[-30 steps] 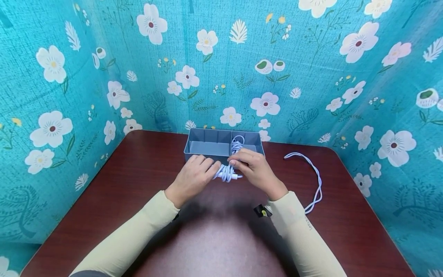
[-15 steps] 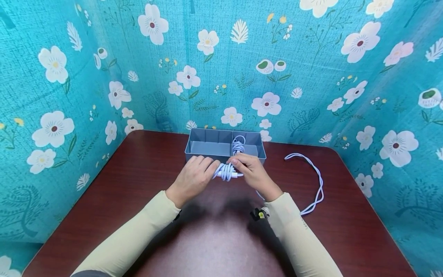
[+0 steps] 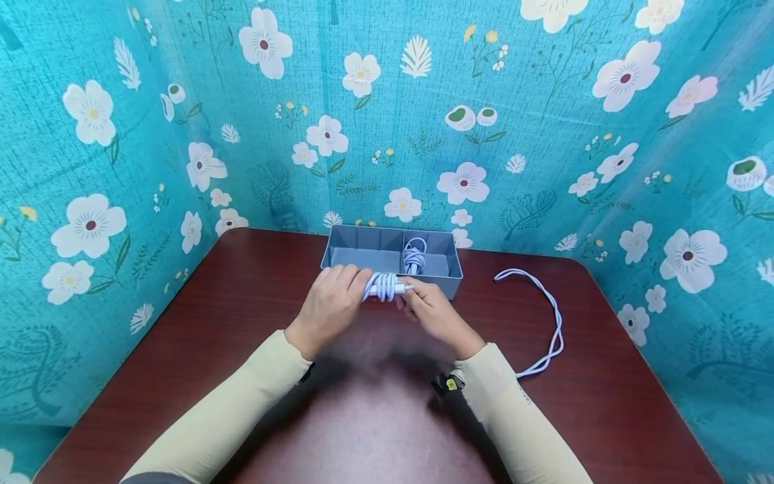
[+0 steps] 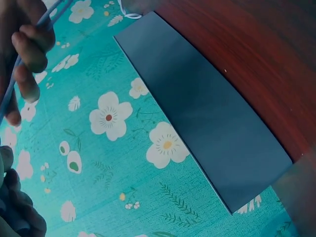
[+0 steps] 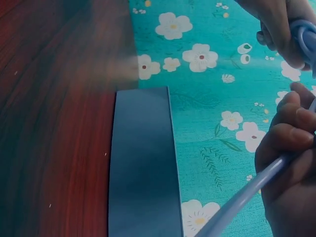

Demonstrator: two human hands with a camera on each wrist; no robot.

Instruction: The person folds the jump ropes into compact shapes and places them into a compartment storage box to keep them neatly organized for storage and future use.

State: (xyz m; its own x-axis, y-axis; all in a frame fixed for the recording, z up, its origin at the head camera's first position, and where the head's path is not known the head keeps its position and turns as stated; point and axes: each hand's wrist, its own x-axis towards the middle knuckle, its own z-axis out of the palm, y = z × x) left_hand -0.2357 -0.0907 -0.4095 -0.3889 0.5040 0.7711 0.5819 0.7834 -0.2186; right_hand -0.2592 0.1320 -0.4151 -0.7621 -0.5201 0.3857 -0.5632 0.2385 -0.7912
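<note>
While the left hand [image 3: 328, 304] and right hand [image 3: 437, 310] curl fingers [image 5: 291, 133] round a coiled cable [image 3: 384, 288], both hover near the bin [image 3: 440, 286], well inside the worktop [image 3: 254, 289] edges.

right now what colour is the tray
Grey-blue; the tray shows best in the head view.

Long, pale cream sleeves [image 3: 232, 407] fit closely
</note>
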